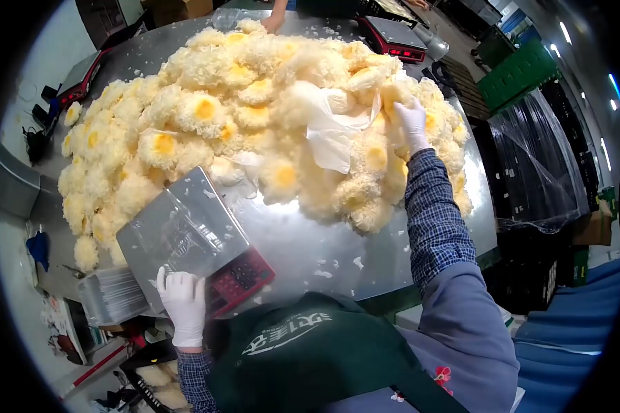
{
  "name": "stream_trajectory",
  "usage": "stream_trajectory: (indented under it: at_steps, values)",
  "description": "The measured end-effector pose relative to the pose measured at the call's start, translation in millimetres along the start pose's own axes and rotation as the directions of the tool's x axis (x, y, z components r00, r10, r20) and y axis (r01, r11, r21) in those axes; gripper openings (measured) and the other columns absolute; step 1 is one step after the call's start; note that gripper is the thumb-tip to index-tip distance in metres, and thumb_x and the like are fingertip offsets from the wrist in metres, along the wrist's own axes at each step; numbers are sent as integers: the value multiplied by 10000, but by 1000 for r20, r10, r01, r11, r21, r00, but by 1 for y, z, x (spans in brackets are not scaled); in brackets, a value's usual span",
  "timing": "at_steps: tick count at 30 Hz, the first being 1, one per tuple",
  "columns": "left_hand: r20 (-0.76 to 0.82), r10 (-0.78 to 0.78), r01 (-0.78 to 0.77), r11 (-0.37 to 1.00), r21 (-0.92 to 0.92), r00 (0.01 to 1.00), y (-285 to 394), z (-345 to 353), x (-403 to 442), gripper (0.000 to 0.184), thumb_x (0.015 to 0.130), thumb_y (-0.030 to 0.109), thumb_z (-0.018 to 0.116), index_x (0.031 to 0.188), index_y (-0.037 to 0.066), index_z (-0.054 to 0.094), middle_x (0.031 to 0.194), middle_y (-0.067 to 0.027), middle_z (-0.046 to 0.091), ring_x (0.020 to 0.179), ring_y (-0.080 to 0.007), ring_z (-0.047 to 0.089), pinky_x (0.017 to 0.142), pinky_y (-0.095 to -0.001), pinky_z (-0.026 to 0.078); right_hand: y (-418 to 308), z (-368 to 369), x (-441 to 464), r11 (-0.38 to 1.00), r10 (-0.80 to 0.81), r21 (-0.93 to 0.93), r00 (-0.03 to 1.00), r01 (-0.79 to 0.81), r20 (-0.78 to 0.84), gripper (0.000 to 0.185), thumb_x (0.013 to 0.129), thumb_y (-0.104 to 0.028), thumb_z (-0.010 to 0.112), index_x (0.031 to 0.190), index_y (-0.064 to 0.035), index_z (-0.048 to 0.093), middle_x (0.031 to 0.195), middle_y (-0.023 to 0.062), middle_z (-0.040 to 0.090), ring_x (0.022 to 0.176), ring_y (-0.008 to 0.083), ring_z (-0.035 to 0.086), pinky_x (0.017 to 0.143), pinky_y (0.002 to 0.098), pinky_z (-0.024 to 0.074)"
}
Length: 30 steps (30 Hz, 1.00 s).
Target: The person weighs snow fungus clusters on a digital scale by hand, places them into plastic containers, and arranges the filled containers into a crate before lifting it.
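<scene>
Scale by left hand, keypad lower right, long axis diagonal

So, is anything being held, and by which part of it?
The right hand seems to hold a pale-yellow fluffy clump by its near edge. The left hand is by the scale; whether it holds anything can't be told.

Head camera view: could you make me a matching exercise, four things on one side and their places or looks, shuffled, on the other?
1. Dark green apron
2. White-gloved right hand
3. White-gloved left hand
4. Ruffled pale-yellow clumps

A. At the near edge of the square grey scale platform
B. Heaped across the shiny metal table
C. Bears white lettering
D. At the heap's right side

Pairs: 1-C, 2-D, 3-A, 4-B
</scene>
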<state>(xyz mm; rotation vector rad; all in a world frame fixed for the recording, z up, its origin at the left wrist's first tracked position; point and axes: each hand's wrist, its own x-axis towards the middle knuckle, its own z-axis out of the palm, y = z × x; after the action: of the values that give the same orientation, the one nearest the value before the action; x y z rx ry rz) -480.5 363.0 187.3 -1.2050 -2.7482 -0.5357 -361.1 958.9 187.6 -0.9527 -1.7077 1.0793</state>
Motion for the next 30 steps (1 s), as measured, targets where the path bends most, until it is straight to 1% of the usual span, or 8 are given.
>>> stream_trajectory:
  at_steps: [6, 11, 15, 18, 21, 24, 27, 30]
  values:
    - [-364, -387, 359, 922, -146, 847, -10, -5, -31, 314, 786, 109, 756, 1018, 20, 563, 1008, -115, 577, 965, -279, 562, 850, -382, 462, -53, -36, -57, 736, 206, 590, 940, -332, 273, 308, 896, -176, 660, 1174, -80, 567, 982, 13, 625, 863, 151, 600, 760, 310, 492]
    - [-124, -679, 583, 697, -417, 723, 7, -3, -37, 199, 868, 216, 709, 862, 40, 617, 767, -56, 600, 653, -147, 590, 637, -297, 480, -129, 50, -162, 863, -5, 405, 797, -301, 603, 368, 887, -93, 617, 1233, -1, 530, 1110, 92, 628, 969, 174, 625, 827, 312, 512]
    - [65, -707, 606, 551, -573, 704, 0, 0, -47, 265, 908, 259, 673, 829, 15, 604, 732, -68, 599, 627, -123, 545, 624, -270, 464, -157, 134, -267, 976, -195, 207, 673, 63, 714, 426, 725, 8, 683, 1130, -42, 561, 1048, 71, 622, 948, 158, 604, 790, 278, 510]
    - [64, -695, 583, 545, -602, 716, -7, 2, -57, 260, 933, 242, 643, 853, 0, 588, 730, -76, 598, 623, -122, 533, 610, -274, 461, -183, 175, -320, 697, -671, 400, 345, 595, 656, 446, 676, 49, 649, 1102, -56, 570, 1120, 148, 568, 1034, 319, 569, 877, 387, 484]
    - [7, -702, 543, 543, -640, 712, -14, 4, -68, 233, 956, 233, 614, 900, 9, 587, 736, -13, 564, 644, -71, 496, 616, -235, 437, -182, 195, -347, 431, -463, 228, -3, 873, 886, 344, 794, -103, 620, 1135, -77, 596, 1190, 140, 582, 1117, 310, 548, 921, 374, 454]
    - [-109, -725, 506, 572, -646, 680, -23, -7, -80, 175, 965, 191, 595, 934, 19, 590, 767, 21, 549, 678, -43, 487, 632, -208, 428, -180, 191, -330, 432, -528, 386, -119, 815, 841, 352, 857, -164, 608, 1199, -80, 604, 1253, 126, 586, 1186, 295, 529, 989, 381, 423]
    - [-112, -825, 542, 459, -704, 553, -44, -12, -96, 144, 968, 137, 578, 940, -1, 604, 821, -18, 602, 695, -66, 543, 639, -227, 462, -183, 194, -295, 831, -492, 363, 252, 421, 833, 350, 903, -125, 577, 1248, -71, 605, 1246, 122, 626, 1136, 261, 594, 985, 371, 447]
    - [105, -852, 442, 157, -883, 512, -43, -16, -89, 276, 1011, 201, 477, 900, -20, 600, 743, 0, 565, 651, -49, 508, 608, -209, 431, -172, 213, -265, 989, -55, 117, 502, -92, 863, 364, 965, -203, 530, 1270, -7, 555, 1105, 136, 672, 994, 216, 648, 900, 317, 506]
